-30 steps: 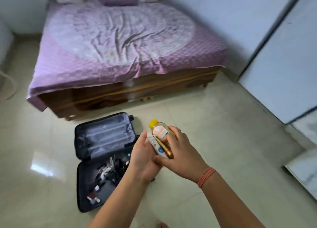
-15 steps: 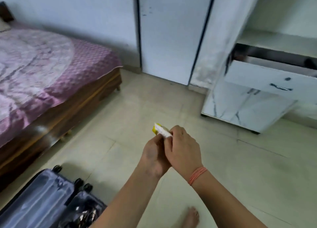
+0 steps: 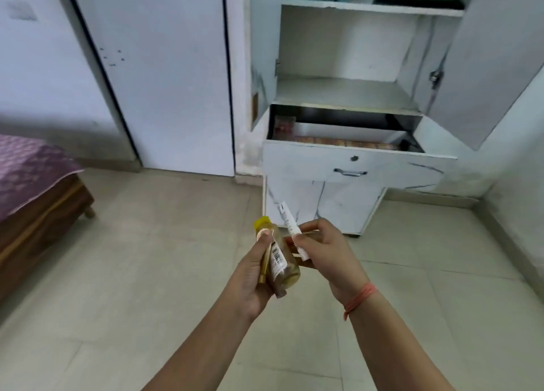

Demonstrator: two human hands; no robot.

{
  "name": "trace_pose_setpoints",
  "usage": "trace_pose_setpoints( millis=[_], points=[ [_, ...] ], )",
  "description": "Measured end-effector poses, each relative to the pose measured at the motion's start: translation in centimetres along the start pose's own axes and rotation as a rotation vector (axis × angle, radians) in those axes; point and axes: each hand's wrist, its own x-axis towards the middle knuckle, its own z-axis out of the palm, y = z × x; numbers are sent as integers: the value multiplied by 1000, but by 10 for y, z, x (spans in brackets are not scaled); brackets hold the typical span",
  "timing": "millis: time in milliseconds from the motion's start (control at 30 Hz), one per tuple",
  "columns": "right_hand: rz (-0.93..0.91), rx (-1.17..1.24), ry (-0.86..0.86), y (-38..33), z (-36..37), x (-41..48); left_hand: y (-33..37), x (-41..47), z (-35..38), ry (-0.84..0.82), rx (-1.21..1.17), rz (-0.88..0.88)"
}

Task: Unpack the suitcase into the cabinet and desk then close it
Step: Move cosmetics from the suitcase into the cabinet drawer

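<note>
My left fingers (image 3: 264,238) clamp the bottle (image 3: 284,262), right fingers (image 3: 318,228) pinch the tube (image 3: 290,224), drawer (image 3: 353,162) open up-frame, nearer the right ones.

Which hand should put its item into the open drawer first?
Right, probably. The right hand holds the tube and is on the side of the drawer, which stands open ahead to the right; the left hand grips the bottle and a gold stick together.
</note>
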Motion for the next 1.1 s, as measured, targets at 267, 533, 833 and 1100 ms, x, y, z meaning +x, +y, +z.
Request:
trace_pose_setpoints(
  millis=[267,533,833,1100],
  points=[
    [-134,178,276,-37,-92,98,31,107,93,-23,19,-8],
    [-69,289,345,-87,-154,259,110,263,170,-48,130,142],
    [51,11,287,-117,-210,444,182,413,217,14,238,19],
    [391,-627,17,-71,-239,587,185,520,241,172,256,-53]
  ],
)
